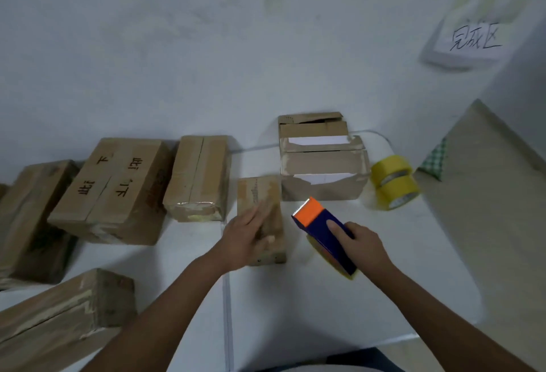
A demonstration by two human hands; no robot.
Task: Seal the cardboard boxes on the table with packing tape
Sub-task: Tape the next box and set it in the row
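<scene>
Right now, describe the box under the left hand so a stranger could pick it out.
Start at the white table and find the row of cardboard boxes along the wall. The small box sits in front of that row, left of the blue and orange tape dispenser. It is the smallest box, and the left hand rests flat on it.

small box [260,194] centre, under left hand [246,234] | tape dispenser [325,234] right | 2 tape rolls [394,182] far right

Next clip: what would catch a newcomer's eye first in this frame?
The orange-and-blue tape dispenser, gripped by the right hand at centre right, stands out most. Just left of it, the left hand lies flat on a small cardboard box. Two yellow tape rolls sit stacked to the right, beside an open box.
</scene>
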